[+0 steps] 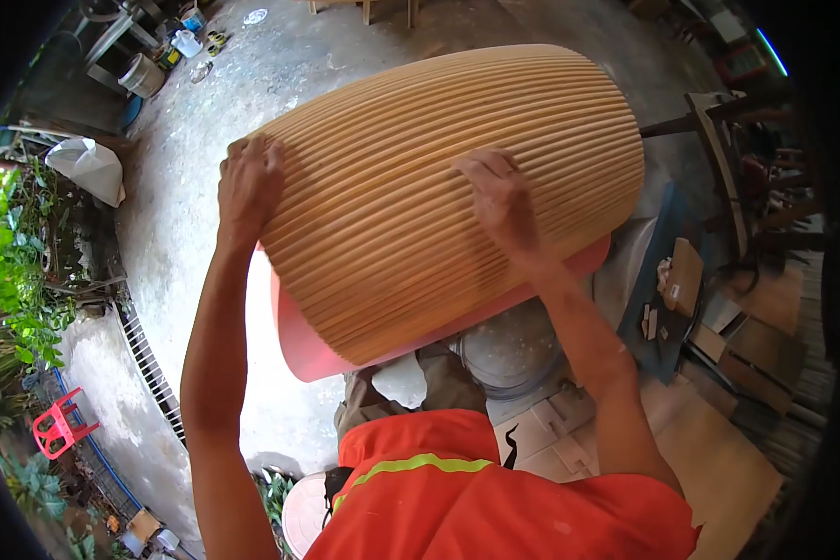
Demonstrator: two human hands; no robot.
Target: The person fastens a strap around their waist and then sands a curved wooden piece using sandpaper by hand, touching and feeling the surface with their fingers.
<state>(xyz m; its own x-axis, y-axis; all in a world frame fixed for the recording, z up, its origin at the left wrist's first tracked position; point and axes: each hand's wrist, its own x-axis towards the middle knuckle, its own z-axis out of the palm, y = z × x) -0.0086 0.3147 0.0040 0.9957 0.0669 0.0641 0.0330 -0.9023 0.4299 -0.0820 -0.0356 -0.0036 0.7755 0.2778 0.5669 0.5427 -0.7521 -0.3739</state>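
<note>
A large ribbed wooden panel (383, 215) with many parallel slats lies over a pink surface (303, 341), whose edge shows at the left and near side. My left hand (252, 182) is at the panel's left edge, its fingers curled over the rim. Over the slats right of the middle is my right hand (499, 191), its fingers bent together and slightly blurred. Whether anything small is between those fingers cannot be made out.
Cardboard pieces (686, 275) lie on a blue board at the right, near wooden frames (719, 177). A pink chair (61, 425) and plants (14, 271) are at the left. Buckets (143, 75) stand at the back left. A round stool (305, 513) is beside me.
</note>
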